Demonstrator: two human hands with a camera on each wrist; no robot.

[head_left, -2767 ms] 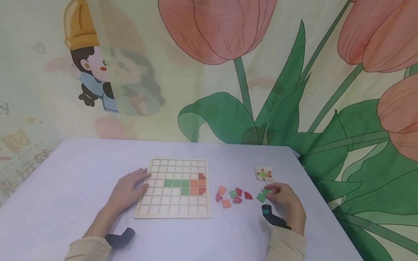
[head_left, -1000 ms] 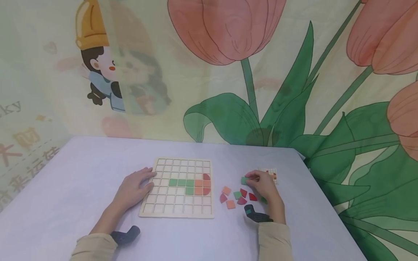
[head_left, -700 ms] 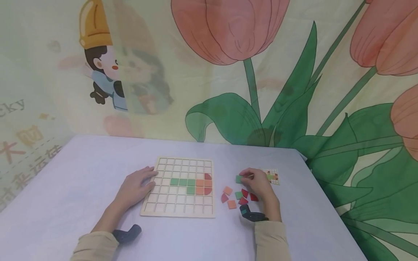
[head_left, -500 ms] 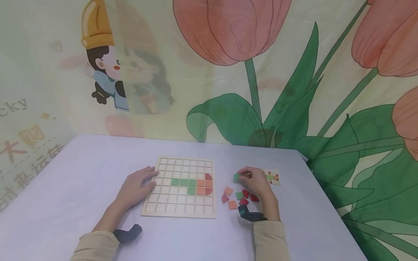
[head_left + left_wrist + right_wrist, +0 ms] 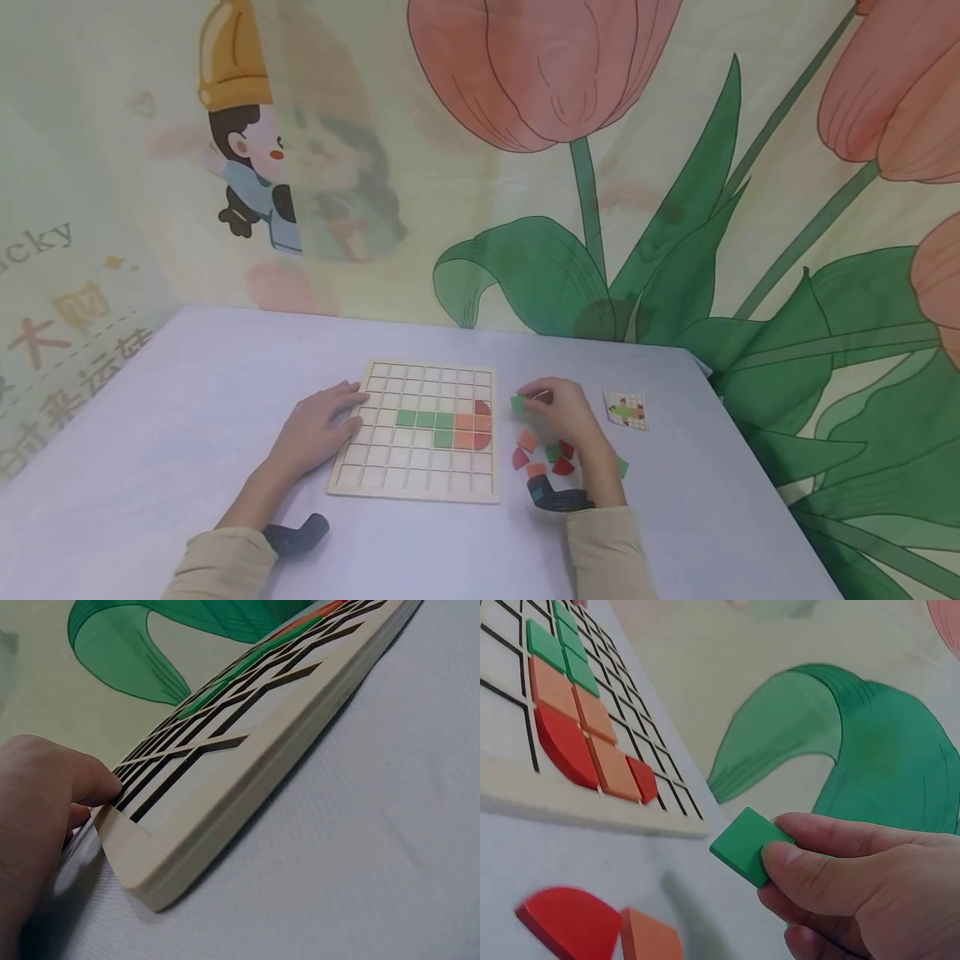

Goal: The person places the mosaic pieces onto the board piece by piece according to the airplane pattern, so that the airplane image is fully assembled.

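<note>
Between thumb and fingers my right hand [image 5: 566, 410] pinches a green square tile [image 5: 742, 846], held in the air just right of the wooden grid board [image 5: 412, 490]. The board lies flat and carries green squares [image 5: 424, 419], orange squares [image 5: 464, 431] and red quarter-round tiles [image 5: 482, 442] in its middle and right cells. My left hand [image 5: 313, 429] rests at the board's left edge with its fingers fairly straight; in the left wrist view, the thumb [image 5: 97, 780] touches the rim. Below my right hand lie loose orange, red and green tiles, partly hidden by the wrist.
A small printed pattern card [image 5: 626, 410] lies right of my right hand. One loose green tile [image 5: 622, 467] shows beside the right forearm. Each wrist wears a dark camera mount [image 5: 298, 535]. A patterned cloth [image 5: 510, 267] hangs behind the white table [image 5: 420, 550].
My right hand took a green square at the right and carried it left past the card towards the board. The card is uncovered again. My left hand stays at the board's edge.
</note>
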